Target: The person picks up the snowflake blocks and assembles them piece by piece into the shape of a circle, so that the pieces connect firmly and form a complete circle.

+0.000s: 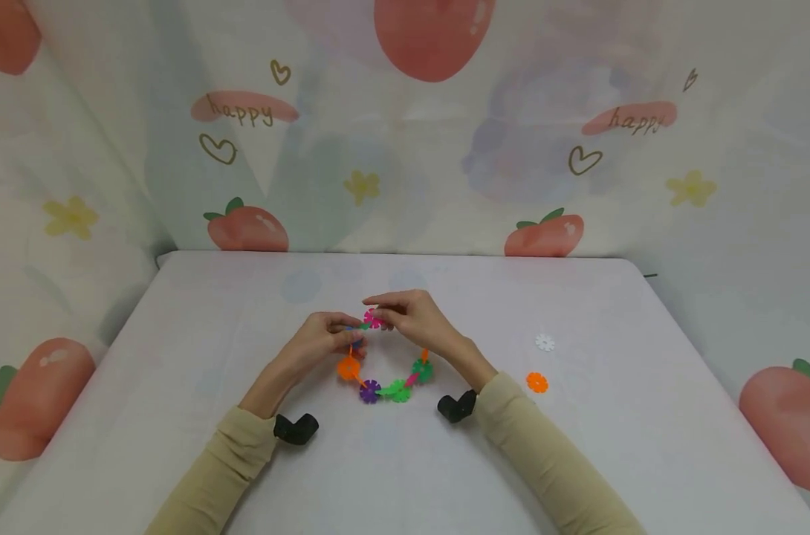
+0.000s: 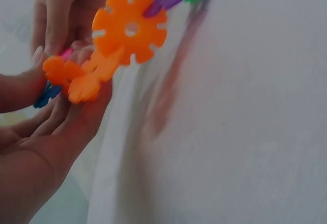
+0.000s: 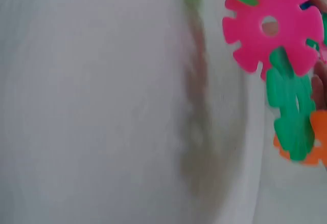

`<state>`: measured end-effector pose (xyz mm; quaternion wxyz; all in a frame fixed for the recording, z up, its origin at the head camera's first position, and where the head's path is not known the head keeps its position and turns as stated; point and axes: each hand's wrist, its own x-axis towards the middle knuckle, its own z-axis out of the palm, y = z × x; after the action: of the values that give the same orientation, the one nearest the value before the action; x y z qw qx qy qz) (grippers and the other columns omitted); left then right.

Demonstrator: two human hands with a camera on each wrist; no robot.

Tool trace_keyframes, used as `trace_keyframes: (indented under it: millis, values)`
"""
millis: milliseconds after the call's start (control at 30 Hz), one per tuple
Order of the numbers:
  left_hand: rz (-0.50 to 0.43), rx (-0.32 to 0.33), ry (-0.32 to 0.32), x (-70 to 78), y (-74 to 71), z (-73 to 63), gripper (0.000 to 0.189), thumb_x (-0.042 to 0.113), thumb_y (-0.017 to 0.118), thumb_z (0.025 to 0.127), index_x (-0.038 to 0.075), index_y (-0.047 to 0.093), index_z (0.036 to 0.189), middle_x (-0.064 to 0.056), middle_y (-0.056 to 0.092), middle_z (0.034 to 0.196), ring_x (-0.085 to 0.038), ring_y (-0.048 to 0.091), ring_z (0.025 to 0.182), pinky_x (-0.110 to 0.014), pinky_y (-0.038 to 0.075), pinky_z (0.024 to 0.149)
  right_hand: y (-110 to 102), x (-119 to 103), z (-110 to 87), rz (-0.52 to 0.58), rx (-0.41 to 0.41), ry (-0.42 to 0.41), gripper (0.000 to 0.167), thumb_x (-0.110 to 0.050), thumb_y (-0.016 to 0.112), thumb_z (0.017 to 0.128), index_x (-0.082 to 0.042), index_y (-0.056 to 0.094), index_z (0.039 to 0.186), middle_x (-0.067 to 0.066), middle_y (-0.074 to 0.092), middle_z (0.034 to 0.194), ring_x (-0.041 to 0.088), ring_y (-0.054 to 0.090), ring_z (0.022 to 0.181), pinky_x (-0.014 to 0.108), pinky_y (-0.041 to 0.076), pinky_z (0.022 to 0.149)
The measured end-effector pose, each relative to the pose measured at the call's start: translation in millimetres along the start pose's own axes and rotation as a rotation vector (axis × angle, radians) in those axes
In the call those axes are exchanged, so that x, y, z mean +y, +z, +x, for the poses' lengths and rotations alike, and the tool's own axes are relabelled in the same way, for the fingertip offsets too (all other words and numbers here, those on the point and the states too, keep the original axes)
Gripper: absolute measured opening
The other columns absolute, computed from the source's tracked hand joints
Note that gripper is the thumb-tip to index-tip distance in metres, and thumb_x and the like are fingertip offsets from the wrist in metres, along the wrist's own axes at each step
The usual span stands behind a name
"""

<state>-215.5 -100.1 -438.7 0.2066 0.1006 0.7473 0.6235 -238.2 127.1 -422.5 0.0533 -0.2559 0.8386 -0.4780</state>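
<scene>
A chain of notched plastic snowflake discs hangs in a loop between the two hands. My left hand (image 1: 321, 342) pinches its left end near a blue disc (image 2: 47, 95). Below it follow an orange disc (image 1: 348, 368), a purple disc (image 1: 369, 391) and a light green disc (image 1: 399, 391). On the right side a darker green disc (image 1: 422, 369) leads up to an orange one (image 1: 425, 355), partly hidden behind my right hand (image 1: 415, 319). That hand holds a pink disc (image 1: 371, 319) at the left hand's fingertips. Fingers cover the joint between them.
To the right on the white-covered table (image 1: 612, 446) lie a loose white disc (image 1: 545, 342) and a loose orange disc (image 1: 537, 383). Black wrist devices (image 1: 296, 429) sit at both cuffs. A printed cloth (image 1: 405, 171) stands behind the table.
</scene>
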Motion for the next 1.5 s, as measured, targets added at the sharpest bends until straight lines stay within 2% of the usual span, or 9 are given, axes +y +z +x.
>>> trace_keyframes:
  millis: [133, 300, 467, 633, 833, 1033, 1133, 1267, 1500]
  values:
    - [-0.007, -0.095, -0.017, -0.3, -6.7, -1.3, 0.042, 0.015, 0.062, 0.104, -0.009, 0.054, 0.136, -0.018, 0.077, 0.103, -0.024, 0.076, 0.093, -0.037, 0.059, 0.097, -14, 0, -10.3, -0.088, -0.006, -0.002, 0.030, -0.014, 0.065, 0.102, -0.004, 0.070, 0.130, 0.011, 0.077, 0.104, 0.033, 0.071, 0.085, 0.027, 0.057, 0.071]
    - [-0.024, -0.147, -0.060, -1.5, -14.3, -2.3, 0.047, 0.016, 0.062, 0.103, -0.006, 0.048, 0.143, -0.014, 0.076, 0.103, -0.021, 0.074, 0.095, -0.036, 0.057, 0.100, -38, 4, -33.0, -0.191, -0.012, 0.006, 0.027, -0.015, 0.065, 0.102, -0.003, 0.072, 0.125, 0.008, 0.077, 0.111, 0.026, 0.073, 0.091, 0.031, 0.060, 0.080]
    - [-0.114, -0.182, -0.036, -9.2, -12.8, -0.1, 0.040, 0.012, 0.059, 0.104, -0.008, 0.044, 0.135, -0.015, 0.076, 0.101, -0.022, 0.076, 0.093, -0.032, 0.060, 0.090, -63, 14, -64.1, -0.314, 0.004, 0.052, 0.023, -0.016, 0.068, 0.100, -0.006, 0.075, 0.120, 0.001, 0.078, 0.106, 0.017, 0.068, 0.094, 0.030, 0.057, 0.081]
    - [-0.115, -0.214, -0.001, -12.2, -7.7, 0.9, 0.040, 0.015, 0.058, 0.105, -0.010, 0.044, 0.133, -0.020, 0.076, 0.105, -0.022, 0.075, 0.095, -0.027, 0.058, 0.089, -91, 25, -97.3, -0.391, 0.005, 0.098, 0.020, -0.012, 0.068, 0.099, -0.007, 0.077, 0.117, -0.001, 0.077, 0.106, 0.018, 0.066, 0.097, 0.034, 0.057, 0.084]
    - [-0.091, -0.187, -0.011, -7.7, -12.1, -3.5, 0.057, 0.018, 0.061, 0.104, -0.008, 0.038, 0.148, -0.028, 0.068, 0.127, -0.024, 0.074, 0.103, -0.030, 0.058, 0.096, -124, 31, -137.6, -0.467, -0.041, 0.156, 0.019, -0.009, 0.072, 0.095, -0.006, 0.077, 0.112, -0.002, 0.075, 0.102, 0.013, 0.063, 0.090, 0.028, 0.055, 0.080]
    - [-0.046, -0.157, -0.012, -7.7, -14.0, -2.0, 0.040, 0.023, 0.055, 0.108, -0.008, 0.056, 0.133, -0.023, 0.071, 0.119, -0.022, 0.073, 0.104, -0.030, 0.054, 0.101, -140, 38, -166.3, -0.476, -0.119, 0.248, 0.025, -0.015, 0.083, 0.087, -0.006, 0.073, 0.108, -0.003, 0.069, 0.096, 0.010, 0.057, 0.083, 0.023, 0.051, 0.072]
    - [-0.040, -0.132, -0.003, -9.3, -14.2, -1.7, 0.034, 0.020, 0.055, 0.108, -0.008, 0.060, 0.126, -0.023, 0.073, 0.114, -0.020, 0.074, 0.100, -0.028, 0.053, 0.099, -139, 42, -172.1, -0.476, -0.138, 0.248, 0.027, -0.018, 0.087, 0.082, -0.008, 0.071, 0.101, -0.003, 0.065, 0.092, 0.011, 0.056, 0.081, 0.024, 0.050, 0.071]
    - [-0.054, -0.116, 0.009, -10.8, -13.0, -1.4, 0.033, 0.016, 0.054, 0.107, -0.011, 0.059, 0.125, -0.025, 0.073, 0.114, -0.018, 0.074, 0.097, -0.028, 0.056, 0.097, -133, 46, -173.2, -0.493, -0.136, 0.225, 0.024, -0.016, 0.087, 0.082, -0.010, 0.068, 0.095, -0.004, 0.062, 0.088, 0.013, 0.055, 0.081, 0.024, 0.049, 0.070]
    - [-0.072, -0.093, 0.009, -9.8, -7.9, -0.3, 0.033, 0.014, 0.055, 0.107, -0.012, 0.059, 0.126, -0.020, 0.074, 0.111, -0.017, 0.075, 0.095, -0.026, 0.058, 0.092, -128, 46, -171.4, -0.496, -0.106, 0.263, 0.022, -0.015, 0.087, 0.082, -0.010, 0.069, 0.094, -0.007, 0.062, 0.084, 0.009, 0.053, 0.077, 0.023, 0.048, 0.067]
